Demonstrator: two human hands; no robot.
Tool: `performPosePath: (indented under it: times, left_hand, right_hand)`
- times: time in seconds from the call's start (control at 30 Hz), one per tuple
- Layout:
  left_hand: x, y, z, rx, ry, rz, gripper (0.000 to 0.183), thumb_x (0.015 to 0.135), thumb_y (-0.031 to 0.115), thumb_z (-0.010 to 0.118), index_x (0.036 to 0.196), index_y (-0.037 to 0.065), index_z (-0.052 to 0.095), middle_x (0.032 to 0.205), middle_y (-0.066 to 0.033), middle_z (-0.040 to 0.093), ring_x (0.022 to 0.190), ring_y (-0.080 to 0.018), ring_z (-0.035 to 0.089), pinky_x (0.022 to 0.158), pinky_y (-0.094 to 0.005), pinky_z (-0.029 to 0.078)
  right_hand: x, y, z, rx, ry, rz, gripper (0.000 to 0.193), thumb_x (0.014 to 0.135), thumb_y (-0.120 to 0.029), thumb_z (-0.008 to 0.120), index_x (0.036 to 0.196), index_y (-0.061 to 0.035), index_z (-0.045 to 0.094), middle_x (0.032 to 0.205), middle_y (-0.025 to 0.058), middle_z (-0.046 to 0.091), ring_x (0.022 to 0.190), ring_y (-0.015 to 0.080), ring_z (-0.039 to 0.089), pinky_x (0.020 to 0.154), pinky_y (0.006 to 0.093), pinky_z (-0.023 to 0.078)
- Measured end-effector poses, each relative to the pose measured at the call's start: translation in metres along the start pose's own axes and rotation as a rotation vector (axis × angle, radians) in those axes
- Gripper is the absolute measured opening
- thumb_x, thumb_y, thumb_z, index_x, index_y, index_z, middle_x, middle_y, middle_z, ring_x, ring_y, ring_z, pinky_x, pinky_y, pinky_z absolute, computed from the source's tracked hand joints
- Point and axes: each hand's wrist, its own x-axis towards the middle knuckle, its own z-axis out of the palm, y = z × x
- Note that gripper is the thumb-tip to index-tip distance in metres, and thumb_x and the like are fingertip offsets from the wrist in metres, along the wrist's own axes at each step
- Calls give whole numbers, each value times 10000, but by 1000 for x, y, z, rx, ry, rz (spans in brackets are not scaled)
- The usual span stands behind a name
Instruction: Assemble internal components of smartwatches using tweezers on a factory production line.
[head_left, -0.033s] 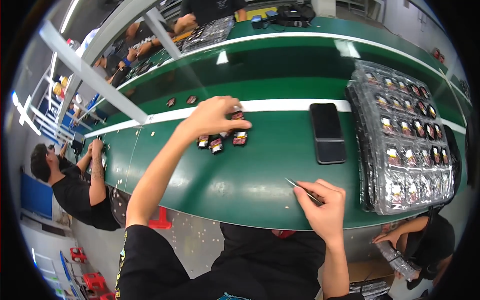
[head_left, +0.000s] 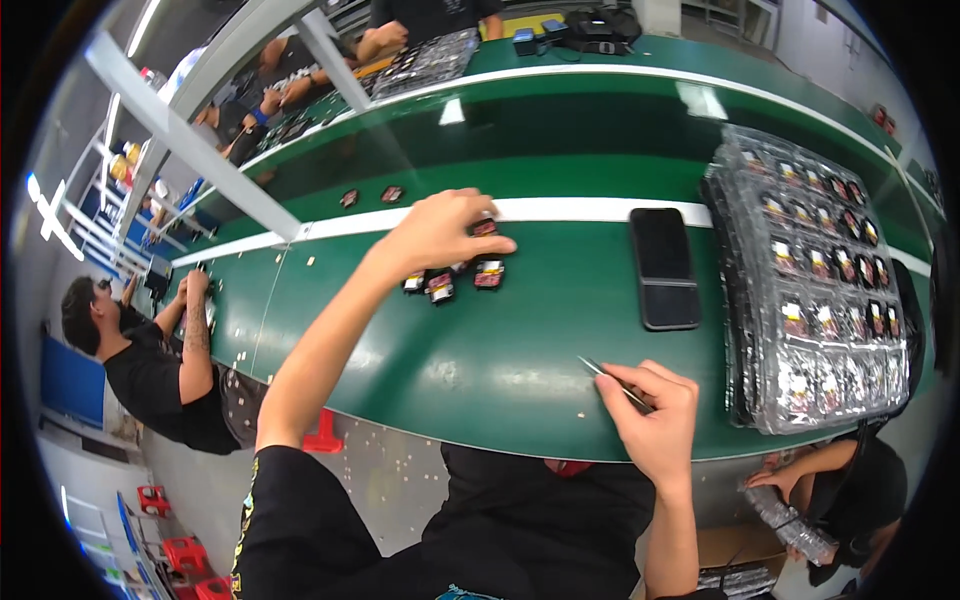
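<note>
Small dark rectangular components with red and white faces point(head_left: 455, 280) lie clustered on the green worktop point(head_left: 480, 360), just short of its white stripe; light, rigid and probably delicate, best taken by the edges. Head view: left hand point(head_left: 440, 232), arm outstretched, rests curled fingers on the cluster; right hand point(head_left: 655, 410) pinches thin metal tweezers point(head_left: 612, 380), near a black phone point(head_left: 665, 268) and clear plastic trays point(head_left: 815, 280).

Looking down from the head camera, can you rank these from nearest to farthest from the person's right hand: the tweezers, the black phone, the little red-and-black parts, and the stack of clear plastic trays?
From the right hand:
1. Tweezers: held in that hand, tips pointing left.
2. Black phone: lying flat on the green belt, just beyond the hand.
3. Stack of clear plastic trays: to the right; nearly as close as the phone, hard to rank.
4. Small red-and-black parts: farthest, under the left hand.
</note>
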Motion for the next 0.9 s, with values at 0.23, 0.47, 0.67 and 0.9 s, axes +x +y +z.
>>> performPosePath:
  times: [0.23,0.47,0.67,0.9]
  left_hand:
    - [1,44,28,-256,65,236,471,886,171,852,1301,-6,714,1181,-190,749,1116,-378,725,991,-471,570]
    - [-56,98,44,-640,-185,374,613,892,20,812,1484,55,656,1422,-155,685,1304,-350,674,1100,-436,566]
    - [-68,96,59,-503,1,321,651,812,115,941,1414,44,704,1385,-141,668,1256,-341,663,1062,-435,553]
    - [-66,89,63,-552,16,302,616,754,123,980,1321,35,754,1292,-111,656,1177,-303,650,1013,-411,549]
  right_hand:
    - [-4,5,-2,101,68,18,163,920,42,837,1082,51,850,735,14,661,632,25,540,550,216,364]
    - [-6,-1,-4,167,86,39,173,951,61,824,1120,40,853,808,18,708,699,27,611,598,188,442]
    - [-2,2,-4,105,65,76,160,952,52,828,1109,36,854,806,19,716,706,26,629,593,188,446]
    - [0,3,-4,37,26,74,156,928,38,848,1084,35,853,738,30,694,640,28,591,551,197,389]
